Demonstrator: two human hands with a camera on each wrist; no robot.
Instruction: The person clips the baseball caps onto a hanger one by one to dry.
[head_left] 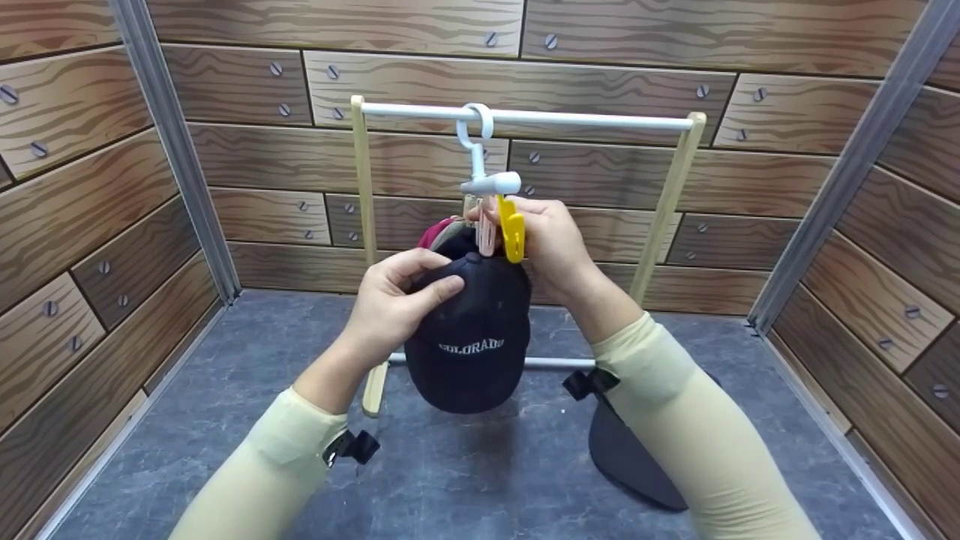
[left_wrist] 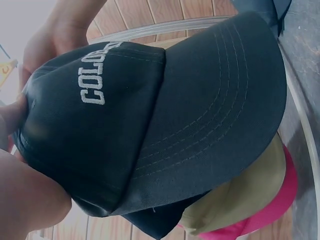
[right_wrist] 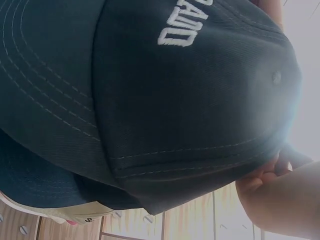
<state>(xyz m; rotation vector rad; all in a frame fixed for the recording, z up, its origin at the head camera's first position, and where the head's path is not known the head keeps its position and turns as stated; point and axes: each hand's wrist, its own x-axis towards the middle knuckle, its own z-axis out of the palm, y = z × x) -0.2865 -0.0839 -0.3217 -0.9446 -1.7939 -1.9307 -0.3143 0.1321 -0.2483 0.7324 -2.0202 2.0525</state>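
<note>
My left hand [head_left: 397,300] pinches the crown of a black baseball cap [head_left: 469,360] lettered COLORADO, thumb on the front panel. The cap hangs brim down beneath a white hanger [head_left: 491,183]. My right hand [head_left: 555,244] reaches up to the hanger's clips, fingers curled around the pink clothespin [head_left: 486,229] just above the cap's top. A yellow clothespin [head_left: 512,231] hangs in front of those fingers and partly hides them. Behind the black cap, a navy cap [right_wrist: 45,175], a khaki cap [left_wrist: 235,187] and a magenta cap [left_wrist: 275,205] hang close together.
A wooden rack with a white top rail [head_left: 592,118] carries the hanger by its hook. Its low white crossbar [head_left: 559,363] runs behind the cap. On the grey floor [head_left: 300,480], another dark cap [head_left: 630,457] lies partly under my right forearm. Wood-patterned walls enclose three sides.
</note>
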